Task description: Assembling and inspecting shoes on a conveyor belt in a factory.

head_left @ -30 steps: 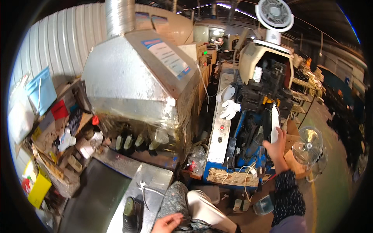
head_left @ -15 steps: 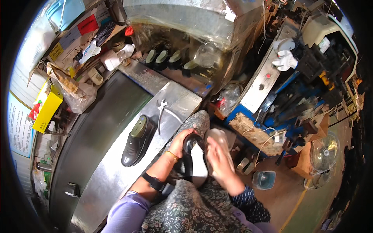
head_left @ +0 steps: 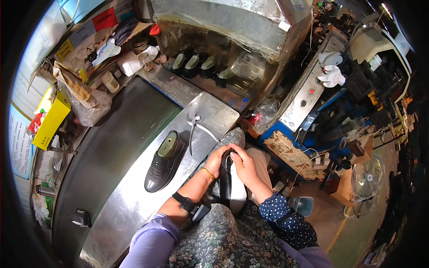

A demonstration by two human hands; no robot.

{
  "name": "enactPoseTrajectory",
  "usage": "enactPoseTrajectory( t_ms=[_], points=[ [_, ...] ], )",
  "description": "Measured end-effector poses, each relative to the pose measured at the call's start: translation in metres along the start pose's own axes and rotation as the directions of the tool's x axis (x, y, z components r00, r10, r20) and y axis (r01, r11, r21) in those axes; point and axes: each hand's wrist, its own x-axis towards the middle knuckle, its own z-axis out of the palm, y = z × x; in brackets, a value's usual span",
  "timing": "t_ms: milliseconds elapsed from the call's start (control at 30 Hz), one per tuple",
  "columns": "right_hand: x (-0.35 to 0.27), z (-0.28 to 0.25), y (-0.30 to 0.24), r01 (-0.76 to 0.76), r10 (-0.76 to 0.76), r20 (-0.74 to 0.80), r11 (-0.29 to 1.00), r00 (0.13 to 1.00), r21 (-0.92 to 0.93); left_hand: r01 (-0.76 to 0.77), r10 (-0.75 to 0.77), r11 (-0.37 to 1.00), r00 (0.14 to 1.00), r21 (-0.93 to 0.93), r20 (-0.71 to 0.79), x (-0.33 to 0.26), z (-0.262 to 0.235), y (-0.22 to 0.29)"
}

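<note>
Black shoe upright on lap, just right of steel worktable; clasped at top between left hand and right hand. Second black shoe and pliers lying on that worktable.

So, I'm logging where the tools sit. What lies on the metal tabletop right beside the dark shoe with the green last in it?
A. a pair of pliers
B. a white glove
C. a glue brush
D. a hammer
A: a pair of pliers lies on the metal tabletop just right of the dark shoe, handles spread.
</note>
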Motion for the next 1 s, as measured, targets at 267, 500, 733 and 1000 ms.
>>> enactPoseTrajectory(
  t_ms=[267, 500, 733, 1000],
  points=[
    [-0.004, -0.005, -0.009, -0.054, 0.054, 0.06, 0.999, 0.997, 0.006, -0.053, 0.056, 0.995, 0.998, -0.086, 0.042, 0.005, 0.002, -0.008],
    [-0.046, -0.124, -0.105, -0.49, 0.399, 0.393, 0.856, 0.829, 0.165, -0.358, 0.14, 0.729, 0.912, 0.583, 0.385, -0.093, 0.107, 0.008],
    [-0.169, -0.169, -0.052, -0.595, 0.591, 0.202, 0.607, 0.781, 0.526, -0.712, 0.325, 0.466, 0.69, 0.525, 0.647, -0.111, 0.056, 0.034],
    [0.002, -0.087, -0.057, -0.16, 0.34, 0.037, 0.34, 0.94, 0.927, -0.136, 0.799, 0.0, 0.595, 0.991, 0.082, -0.145, -0.07, 0.08]
  ],
)
